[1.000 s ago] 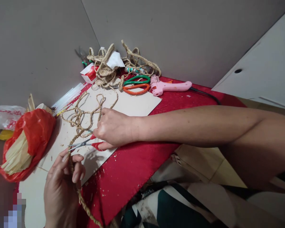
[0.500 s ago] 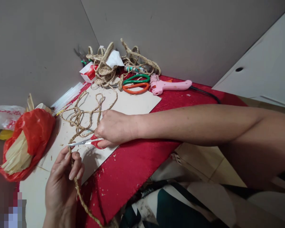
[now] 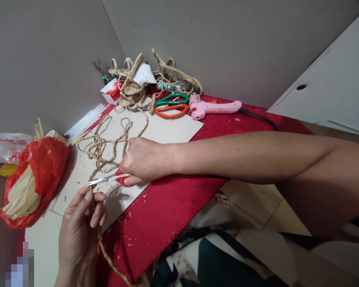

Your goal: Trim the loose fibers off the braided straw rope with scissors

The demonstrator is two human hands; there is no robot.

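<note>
My left hand (image 3: 83, 217) pinches a braided straw rope (image 3: 109, 259) between thumb and fingers, and the rope hangs below it toward my lap. My right hand (image 3: 140, 161) is closed on the red handles of small scissors (image 3: 105, 179). Their silver blades lie across the rope just above my left fingertips, slightly apart at the tips. Beyond the blades, the rope continues into loose loops (image 3: 100, 147) on a pale board (image 3: 164, 131).
At the back are a rope bundle (image 3: 133, 89), large scissors with green and orange handles (image 3: 171, 111), and a pink glue gun (image 3: 217, 107) with a black cord. On the left sits a red plastic bag (image 3: 52, 159) holding pale straw. Red cloth (image 3: 149, 219) covers the near edge.
My left hand has shifted slightly right and down, and its fingers have moved on the rope. The scissor blades now point a little differently, with their tips slightly apart.
</note>
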